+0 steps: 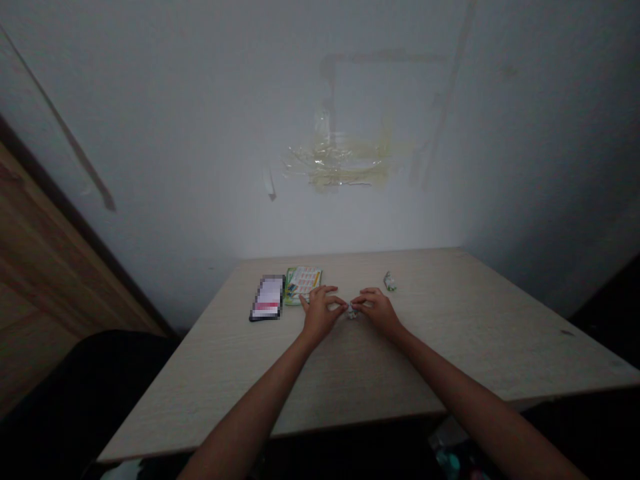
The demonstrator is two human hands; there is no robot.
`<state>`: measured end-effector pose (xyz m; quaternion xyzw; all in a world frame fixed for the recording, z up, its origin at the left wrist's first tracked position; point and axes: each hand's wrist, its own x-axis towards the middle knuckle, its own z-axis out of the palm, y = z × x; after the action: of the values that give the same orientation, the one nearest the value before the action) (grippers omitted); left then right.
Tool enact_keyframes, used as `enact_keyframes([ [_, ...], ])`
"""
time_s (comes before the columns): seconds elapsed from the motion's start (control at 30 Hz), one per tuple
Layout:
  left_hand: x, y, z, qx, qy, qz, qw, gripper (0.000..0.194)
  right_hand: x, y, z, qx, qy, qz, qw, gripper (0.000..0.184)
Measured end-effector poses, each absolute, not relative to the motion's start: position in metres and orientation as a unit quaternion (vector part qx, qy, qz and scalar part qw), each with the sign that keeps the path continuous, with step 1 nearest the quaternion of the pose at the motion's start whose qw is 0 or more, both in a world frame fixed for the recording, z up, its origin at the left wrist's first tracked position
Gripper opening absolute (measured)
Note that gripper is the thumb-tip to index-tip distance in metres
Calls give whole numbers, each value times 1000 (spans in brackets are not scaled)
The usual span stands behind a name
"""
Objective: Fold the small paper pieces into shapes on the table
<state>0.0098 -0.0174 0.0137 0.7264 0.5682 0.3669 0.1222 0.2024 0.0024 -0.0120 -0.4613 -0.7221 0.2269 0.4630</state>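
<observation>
Over the middle of the table, my left hand (320, 313) and my right hand (378, 311) meet almost fingertip to fingertip. Between them is a small grey-white piece (353, 313), too small and dim to tell its kind. Thumb and index finger of the left hand pinch at its left side, with the other fingers spread loosely. The right hand's thumb and fingers close on it from the right. Behind the left hand, partly covered by it, lies a green-and-white printed packet or leaflet (303, 279).
A phone (268, 297) with a blurred screen lies left of the packet. A small crumpled green-and-white wrapper (390, 281) sits behind my right hand. The pale wooden table (450, 287) meets a wall (200, 167) marked with old tape (345, 160). Dark objects flank the table.
</observation>
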Motion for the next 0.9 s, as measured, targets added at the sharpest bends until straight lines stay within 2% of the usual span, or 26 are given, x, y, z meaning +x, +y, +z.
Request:
enact_keyframes([
  [0.9, 9, -15, 13, 718, 564, 391, 112, 2, 203, 5, -10, -461, -689, 275, 487, 16],
])
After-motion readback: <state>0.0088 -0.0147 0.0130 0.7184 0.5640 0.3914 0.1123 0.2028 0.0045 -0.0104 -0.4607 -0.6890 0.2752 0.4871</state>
